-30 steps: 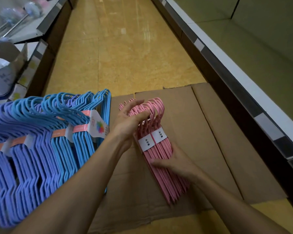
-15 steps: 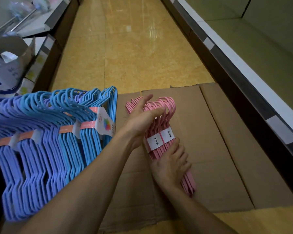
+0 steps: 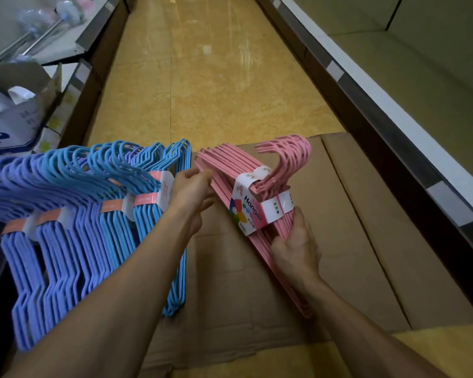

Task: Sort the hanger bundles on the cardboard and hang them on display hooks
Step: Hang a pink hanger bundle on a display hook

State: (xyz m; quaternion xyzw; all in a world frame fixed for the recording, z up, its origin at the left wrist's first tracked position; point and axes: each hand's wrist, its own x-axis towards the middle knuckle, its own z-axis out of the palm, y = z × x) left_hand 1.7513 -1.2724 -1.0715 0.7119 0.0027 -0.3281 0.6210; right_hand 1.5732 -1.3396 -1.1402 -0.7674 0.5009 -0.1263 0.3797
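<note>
The pink hanger bundle [image 3: 260,211] sits in the centre of the frame, tilted up on edge over the flattened cardboard [image 3: 366,241] that covers the lower right of the floor. Its hooks [image 3: 290,156] curl toward the upper right, and white paper bands with a printed "Hanger" label [image 3: 247,211] wrap its neck.

The right hand [image 3: 295,249] is just below the label, in the lower centre-right of the frame; its fingers and thumb curl round the lower arm of the bundle and grip it. The left hand [image 3: 194,192] is at the bundle's left end, centre of the frame, fingers bent and closed on the pink wires at that corner. The bundle therefore spans between the 2 hands, the label lying nearer the right one. Whether the bottom tip of the bundle touches the cardboard I cannot tell.

To the left of the left forearm, filling the left third of the frame, stand the blue hanger bundles [image 3: 148,214] and the purple hanger bundles [image 3: 44,255], upright in a row, each bound with a pink-and-white band. The blue ones lie just beside the left hand.

Shelving [image 3: 393,118] runs along the right edge, and a yellow floor [image 3: 202,77] stretches up the middle.
</note>
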